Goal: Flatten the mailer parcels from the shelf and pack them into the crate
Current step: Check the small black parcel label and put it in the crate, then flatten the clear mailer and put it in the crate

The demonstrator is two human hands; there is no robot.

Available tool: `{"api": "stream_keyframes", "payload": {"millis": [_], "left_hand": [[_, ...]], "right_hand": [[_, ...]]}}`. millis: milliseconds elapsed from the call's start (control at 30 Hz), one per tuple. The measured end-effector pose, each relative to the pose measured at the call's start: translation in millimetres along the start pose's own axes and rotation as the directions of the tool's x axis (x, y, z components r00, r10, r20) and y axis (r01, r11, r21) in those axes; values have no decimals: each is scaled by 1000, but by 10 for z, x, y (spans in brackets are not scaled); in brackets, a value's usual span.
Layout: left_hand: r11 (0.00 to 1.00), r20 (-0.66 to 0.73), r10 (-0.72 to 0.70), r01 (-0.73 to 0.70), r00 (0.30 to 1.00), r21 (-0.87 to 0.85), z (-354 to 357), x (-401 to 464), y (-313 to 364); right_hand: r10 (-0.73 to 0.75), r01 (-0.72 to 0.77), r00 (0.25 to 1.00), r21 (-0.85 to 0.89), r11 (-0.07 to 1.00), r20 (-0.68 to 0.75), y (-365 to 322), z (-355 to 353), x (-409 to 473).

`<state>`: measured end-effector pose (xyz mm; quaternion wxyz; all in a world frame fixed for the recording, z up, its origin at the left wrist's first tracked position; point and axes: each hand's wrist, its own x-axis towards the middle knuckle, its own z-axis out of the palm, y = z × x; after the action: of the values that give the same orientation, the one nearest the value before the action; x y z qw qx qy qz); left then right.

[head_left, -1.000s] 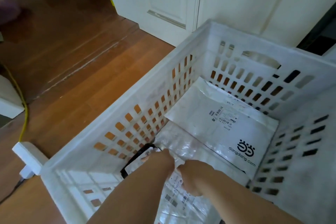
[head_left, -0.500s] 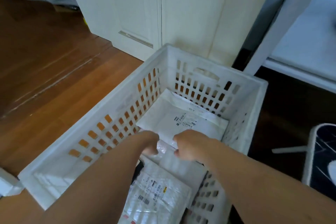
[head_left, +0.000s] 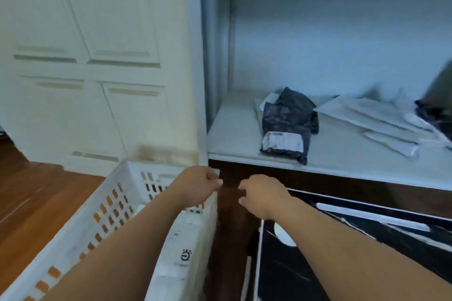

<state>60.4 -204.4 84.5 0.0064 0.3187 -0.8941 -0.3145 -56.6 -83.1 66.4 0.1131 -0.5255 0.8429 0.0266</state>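
The white slatted crate (head_left: 115, 190) stands on the floor at lower left, with a white printed mailer (head_left: 181, 249) lying inside it. On the white shelf (head_left: 232, 134) lies a crumpled dark grey mailer parcel (head_left: 288, 127) with a white label. Flat white mailers (head_left: 374, 120) are spread to its right. My left hand (head_left: 198, 183) hovers over the crate's far right corner, fingers loosely curled, holding nothing. My right hand (head_left: 261, 194) is just right of the crate and below the shelf edge, fingers curled and empty.
White panelled cabinet doors (head_left: 97, 68) rise behind the crate. A black marbled board with white trim (head_left: 342, 252) lies low on the right under my right forearm. Wooden floor (head_left: 36, 203) stretches to the left. A dark object (head_left: 437, 95) sits at the shelf's far right.
Both hands have come up out of the crate, leaving the mailers inside. The view has lifted from the crate to the shelf, and the hands have moved right toward it.
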Motion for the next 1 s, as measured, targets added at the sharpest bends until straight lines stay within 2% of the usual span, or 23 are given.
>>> {"api": "stream_keyframes", "payload": {"millis": [100, 233, 467, 700, 933, 1000], "left_hand": [[989, -9, 99, -99, 995, -106, 184, 89, 735], [967, 35, 226, -220, 973, -126, 612, 250, 1713], [943, 77, 323, -314, 943, -113, 1333, 866, 2867], [956, 36, 292, -292, 956, -4, 1757, 1544, 3137], [977, 13, 212, -212, 977, 6, 2115, 1914, 2999], [981, 4, 194, -194, 981, -19, 2185, 1958, 2928]], "right_hand": [[170, -170, 985, -9, 985, -38, 692, -204, -421], [359, -363, 928, -18, 932, -104, 1607, -327, -973], [537, -572, 808, -106, 814, -241, 3023, -357, -1280], [631, -687, 725, -235, 687, -274, 3903, -357, -942], [711, -720, 686, -285, 633, -154, 4323, -94, -626], [703, -729, 681, -279, 626, -203, 4407, -52, -595]]}}
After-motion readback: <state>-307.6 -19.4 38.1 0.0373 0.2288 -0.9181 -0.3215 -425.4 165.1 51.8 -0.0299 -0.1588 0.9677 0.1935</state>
